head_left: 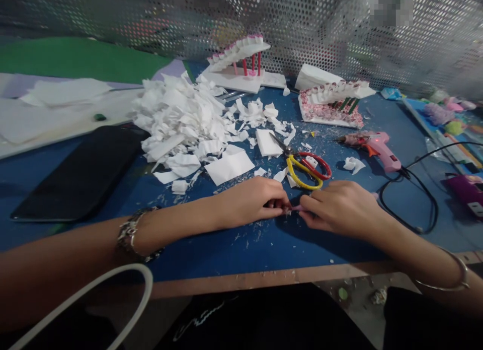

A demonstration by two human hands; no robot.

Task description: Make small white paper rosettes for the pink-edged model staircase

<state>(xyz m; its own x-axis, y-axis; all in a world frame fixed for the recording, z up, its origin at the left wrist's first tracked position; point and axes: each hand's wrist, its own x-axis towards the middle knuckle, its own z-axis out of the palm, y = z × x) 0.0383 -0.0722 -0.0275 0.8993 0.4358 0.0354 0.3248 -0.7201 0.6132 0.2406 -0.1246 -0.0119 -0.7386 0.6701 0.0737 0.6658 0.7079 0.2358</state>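
Below and right of the frame's centre, the right hand (pixel 339 209) gripped a slim pinkish-purple stick (pixel 298 208), mostly hidden; the left hand (pixel 251 201) curled at its end, holding what I couldn't tell.

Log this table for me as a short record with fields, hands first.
Right hand: grip closed on slim pink stick
Left hand: grip beside the stick's tip, contents unclear
Tools: scissors with yellow and red handles; pink glue gun, red light showing
Material: heap of torn white paper
Models: white stair shape with red posts; pink-and-white stair shape with green posts
Surface: blue tabletop
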